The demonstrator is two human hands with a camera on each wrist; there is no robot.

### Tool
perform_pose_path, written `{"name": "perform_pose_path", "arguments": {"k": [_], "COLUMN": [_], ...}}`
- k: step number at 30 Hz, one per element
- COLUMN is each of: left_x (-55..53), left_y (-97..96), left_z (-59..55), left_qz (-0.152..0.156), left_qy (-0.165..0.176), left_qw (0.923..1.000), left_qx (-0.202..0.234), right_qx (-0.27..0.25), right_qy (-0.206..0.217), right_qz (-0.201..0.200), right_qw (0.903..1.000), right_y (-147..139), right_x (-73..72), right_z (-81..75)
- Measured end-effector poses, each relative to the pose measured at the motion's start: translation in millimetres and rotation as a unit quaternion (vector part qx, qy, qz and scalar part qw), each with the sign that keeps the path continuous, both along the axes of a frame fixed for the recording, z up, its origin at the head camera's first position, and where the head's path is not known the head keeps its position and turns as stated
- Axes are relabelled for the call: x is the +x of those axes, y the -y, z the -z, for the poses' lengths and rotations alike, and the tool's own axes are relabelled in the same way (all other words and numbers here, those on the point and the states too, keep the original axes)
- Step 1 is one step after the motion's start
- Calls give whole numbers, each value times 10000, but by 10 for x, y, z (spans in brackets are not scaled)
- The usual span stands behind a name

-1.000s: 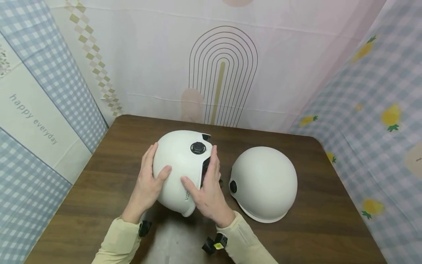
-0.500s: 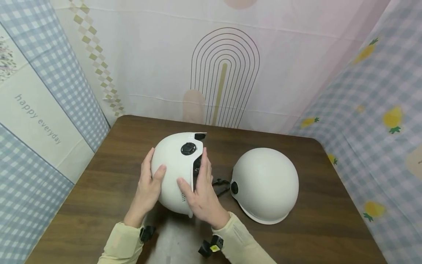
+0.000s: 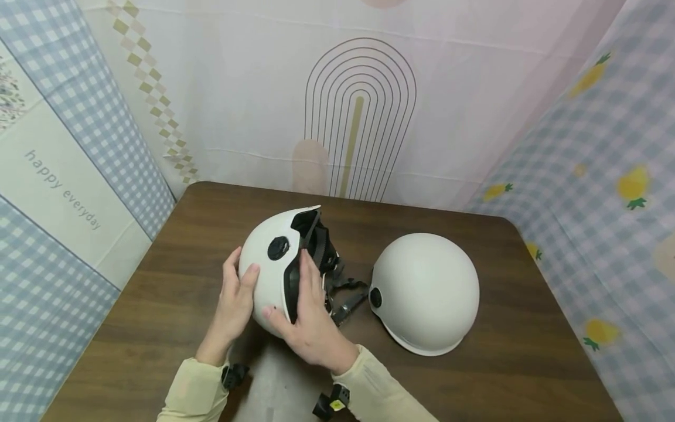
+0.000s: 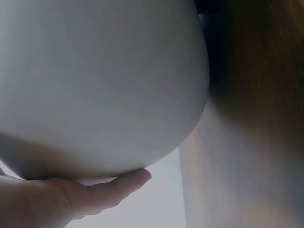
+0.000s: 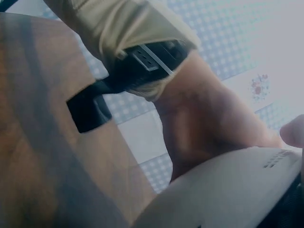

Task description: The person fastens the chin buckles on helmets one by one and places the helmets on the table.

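Beyond the held helmet (image 3: 271, 280) you have a white sheet (image 3: 237, 105) printed with nested arches, and checked cloths flank it, one to the left of the helmet with "happy everyday" lettering (image 3: 62, 189), one to its right with yellow pineapples. The brown tabletop (image 3: 506, 328) spreads around and below the held helmet; you cannot tell from these views whether the two touch. To its right, near it, the second helmet (image 3: 427, 290) sits on the tabletop, smooth dome up. The held helmet itself is tipped, its front opening and black lining (image 3: 319, 240) turned to the right. Your pale sleeves come in on its near side. Your left hand (image 3: 234, 305) grips its left side, fingers slightly spread around the shell, thumb on top. Your right hand (image 3: 311, 328) holds its front edge, fingers nearly straight along the opening, thumb apart from them on the white shell. A black strap (image 3: 350, 308) trails from its right side, reaching toward the second helmet. Black wrist cameras (image 3: 331, 401) show on its near side, and a round black disc (image 3: 278, 248) marks its shell.
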State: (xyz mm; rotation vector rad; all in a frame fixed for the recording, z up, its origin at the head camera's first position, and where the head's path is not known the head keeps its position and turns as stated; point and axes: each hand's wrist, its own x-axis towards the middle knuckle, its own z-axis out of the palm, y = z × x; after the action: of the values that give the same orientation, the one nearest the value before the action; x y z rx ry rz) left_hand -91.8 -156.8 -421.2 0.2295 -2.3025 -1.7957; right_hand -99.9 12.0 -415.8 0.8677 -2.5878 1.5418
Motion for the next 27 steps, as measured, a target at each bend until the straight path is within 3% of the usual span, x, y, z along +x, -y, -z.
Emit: {"name": "perform_pose_path", "arguments": {"k": [6,13,19,27], "left_x": [3,5,2,-2], "left_y": [6,11,39,85], "left_z": [23,15,28,16], "left_qz": [1,-34,-8,29], "left_qy": [131,166,166,-129], "left_qw": [9999,9998,9997,9990], "left_qx": [52,-85,-190,-424], "right_qx": [456,597,489,202], "right_qy": [-108,-153,-135,-150], "right_qz": [-197,-308,-356,-393], "right_qw": [9987,9976,9981,9989], "right_y": [39,14,-22,-92], "right_x": [60,77,77,60], "right_z": [59,50,50,96]}}
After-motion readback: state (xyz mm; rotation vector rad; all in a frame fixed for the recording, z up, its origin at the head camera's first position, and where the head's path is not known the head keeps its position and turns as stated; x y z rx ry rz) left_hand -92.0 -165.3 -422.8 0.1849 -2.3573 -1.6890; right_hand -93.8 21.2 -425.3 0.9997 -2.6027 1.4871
